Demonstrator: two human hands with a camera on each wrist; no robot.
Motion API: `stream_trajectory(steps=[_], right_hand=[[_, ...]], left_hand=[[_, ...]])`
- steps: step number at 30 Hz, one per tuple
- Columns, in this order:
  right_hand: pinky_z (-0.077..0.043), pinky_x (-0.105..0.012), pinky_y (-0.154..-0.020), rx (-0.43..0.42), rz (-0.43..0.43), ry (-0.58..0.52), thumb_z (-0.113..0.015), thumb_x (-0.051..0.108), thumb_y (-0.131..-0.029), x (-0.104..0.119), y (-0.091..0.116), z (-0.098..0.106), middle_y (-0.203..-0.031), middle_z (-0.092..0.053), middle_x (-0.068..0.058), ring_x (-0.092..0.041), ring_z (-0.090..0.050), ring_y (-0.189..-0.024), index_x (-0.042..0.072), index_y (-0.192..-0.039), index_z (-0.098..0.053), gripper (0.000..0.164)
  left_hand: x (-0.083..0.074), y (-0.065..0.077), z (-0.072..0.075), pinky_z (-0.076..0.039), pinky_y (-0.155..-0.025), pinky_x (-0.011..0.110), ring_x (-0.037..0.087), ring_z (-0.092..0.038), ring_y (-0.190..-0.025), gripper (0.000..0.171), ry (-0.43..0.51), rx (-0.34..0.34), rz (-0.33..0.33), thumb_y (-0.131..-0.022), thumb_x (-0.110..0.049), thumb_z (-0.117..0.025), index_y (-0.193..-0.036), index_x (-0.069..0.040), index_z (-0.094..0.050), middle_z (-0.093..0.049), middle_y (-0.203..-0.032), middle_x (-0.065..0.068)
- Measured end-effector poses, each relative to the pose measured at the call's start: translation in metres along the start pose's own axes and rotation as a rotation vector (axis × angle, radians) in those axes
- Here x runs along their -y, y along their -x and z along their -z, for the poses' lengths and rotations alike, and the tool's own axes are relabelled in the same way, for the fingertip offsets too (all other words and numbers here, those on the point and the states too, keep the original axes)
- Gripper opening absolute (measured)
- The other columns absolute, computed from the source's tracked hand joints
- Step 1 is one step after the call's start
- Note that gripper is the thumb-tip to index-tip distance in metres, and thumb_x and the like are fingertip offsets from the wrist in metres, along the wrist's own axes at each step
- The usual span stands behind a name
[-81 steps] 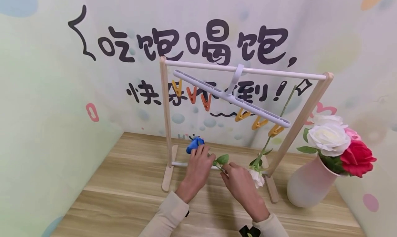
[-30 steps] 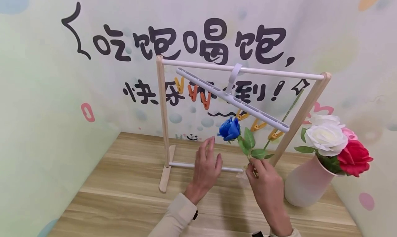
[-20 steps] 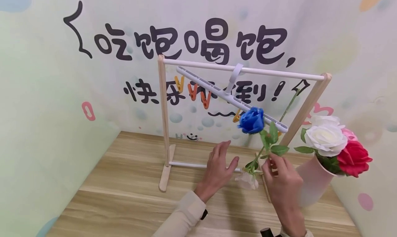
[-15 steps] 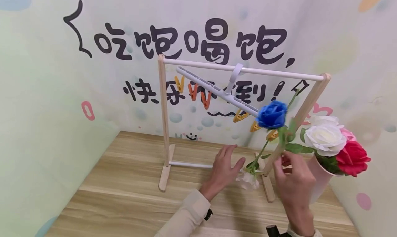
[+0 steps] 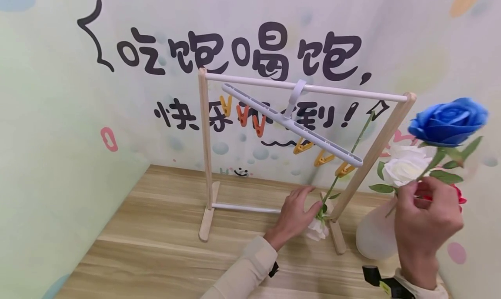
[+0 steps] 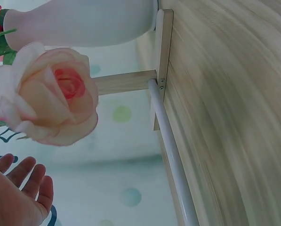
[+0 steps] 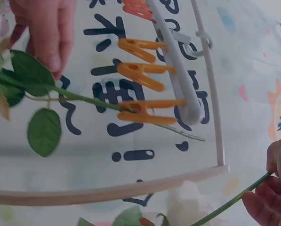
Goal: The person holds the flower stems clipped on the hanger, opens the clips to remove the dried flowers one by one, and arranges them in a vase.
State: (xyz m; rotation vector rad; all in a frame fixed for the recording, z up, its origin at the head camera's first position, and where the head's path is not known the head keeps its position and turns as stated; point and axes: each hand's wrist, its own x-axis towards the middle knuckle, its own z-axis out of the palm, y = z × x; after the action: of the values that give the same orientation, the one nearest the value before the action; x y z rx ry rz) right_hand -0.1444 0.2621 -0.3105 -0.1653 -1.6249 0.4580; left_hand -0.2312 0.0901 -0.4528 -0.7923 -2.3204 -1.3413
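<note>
My right hand (image 5: 428,225) pinches the green stem of a blue rose (image 5: 448,121), its bloom upward, in front of the flower vase (image 5: 373,236). The stem runs down past the fingers in the right wrist view. A pale pink-white rose (image 6: 51,96) hangs bloom-down, its stem held in a yellow-orange clip (image 7: 149,110) at the right end of the grey hanger (image 5: 321,138). My left hand (image 5: 293,214) is beside that hanging bloom, fingers extended and apart; in the left wrist view its fingers show nothing held. Whether it touches the stem I cannot tell.
A wooden rack (image 5: 207,138) with a white top bar (image 5: 250,81) carries the tilted hanger. Several more clips hang from it, such as an orange clip (image 5: 258,126). The vase holds a white rose (image 5: 407,164) and a partly hidden red rose (image 5: 462,194).
The right hand has taken the blue rose from low inside the rack, rightward and up to the vase. The left hand let go of it and moved right to the hanging rose.
</note>
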Motion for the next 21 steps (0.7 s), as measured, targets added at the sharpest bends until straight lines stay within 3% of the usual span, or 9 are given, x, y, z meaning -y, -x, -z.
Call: stream_trajectory(steps=[6,13,16,21], right_hand=[[-0.037,-0.003,-0.070,-0.106,-0.017,0.062,-0.056,0.017,-0.081,0.002,-0.018,0.003,-0.083,-0.064,-0.017,-0.023,-0.060,-0.070,-0.004,-0.091,-0.065,0.024],[-0.038,-0.004,-0.069,-0.109,-0.043,0.074,-0.056,0.023,-0.084,-0.001,-0.033,0.006,-0.091,-0.062,0.009,0.003,-0.055,-0.080,0.011,-0.098,-0.068,0.022],[-0.037,-0.002,-0.067,-0.089,-0.047,0.082,-0.056,0.022,-0.083,-0.007,-0.032,0.004,-0.086,-0.064,0.000,0.011,-0.050,-0.077,0.004,-0.092,-0.068,0.024],[-0.034,-0.001,-0.069,-0.015,-0.040,0.121,-0.054,0.023,-0.084,-0.022,-0.023,-0.001,-0.084,-0.064,-0.016,-0.014,-0.059,-0.071,-0.002,-0.092,-0.066,0.029]], left_hand=[[-0.002,-0.001,-0.004,-0.037,-0.092,0.032,0.009,-0.045,-0.114,0.047,0.070,0.030,0.054,-0.090,-0.047,-0.046,-0.129,-0.022,-0.045,-0.053,-0.122,-0.006],[-0.010,-0.004,-0.008,-0.039,-0.090,0.033,0.011,-0.046,-0.112,0.051,0.094,0.068,0.077,-0.088,-0.054,-0.041,-0.131,-0.026,-0.041,-0.054,-0.120,-0.008],[-0.012,-0.005,-0.010,-0.040,-0.087,0.032,0.011,-0.047,-0.110,0.052,0.088,0.069,0.064,-0.088,-0.054,-0.044,-0.131,-0.026,-0.041,-0.055,-0.117,-0.007],[-0.013,-0.004,-0.013,-0.041,-0.084,0.029,0.011,-0.050,-0.105,0.050,0.076,0.064,0.060,-0.088,-0.050,-0.047,-0.131,-0.026,-0.041,-0.057,-0.111,-0.008]])
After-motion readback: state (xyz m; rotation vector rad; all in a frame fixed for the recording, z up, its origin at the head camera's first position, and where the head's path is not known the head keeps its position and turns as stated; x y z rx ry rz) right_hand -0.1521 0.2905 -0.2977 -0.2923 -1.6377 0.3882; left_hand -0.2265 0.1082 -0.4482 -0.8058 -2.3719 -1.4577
